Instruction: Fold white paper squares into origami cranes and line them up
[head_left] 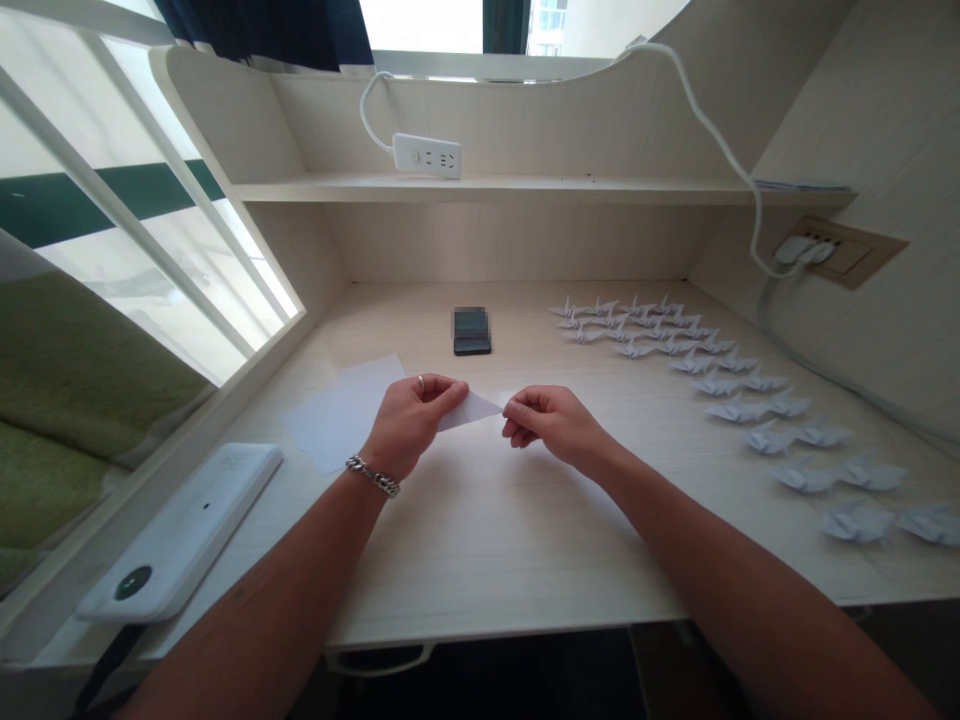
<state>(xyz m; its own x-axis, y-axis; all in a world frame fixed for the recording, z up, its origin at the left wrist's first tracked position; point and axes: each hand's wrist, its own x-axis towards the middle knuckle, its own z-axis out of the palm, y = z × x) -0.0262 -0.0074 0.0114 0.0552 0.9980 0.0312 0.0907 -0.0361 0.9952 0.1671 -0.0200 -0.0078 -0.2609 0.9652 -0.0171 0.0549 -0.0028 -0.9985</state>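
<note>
A folded piece of white paper [474, 408] is held just above the desk, its narrow point toward the right. My left hand [412, 415] grips its left part between thumb and fingers; a ring and a chain bracelet show on that hand and wrist. With thumb and forefinger, my right hand [546, 422] pinches the pointed tip. Beside and behind my left hand lie loose white paper sheets [330, 410]. Several folded paper cranes [709, 362] stand in rows along the right side of the desk.
A dark phone-like device [472, 332] sits behind my hands. At the left edge lies a long white device [187, 530] with a dark strap. A white power strip [427, 156] rests on the shelf [525, 188]. One white cable [720, 140] runs down to a wall socket [851, 255].
</note>
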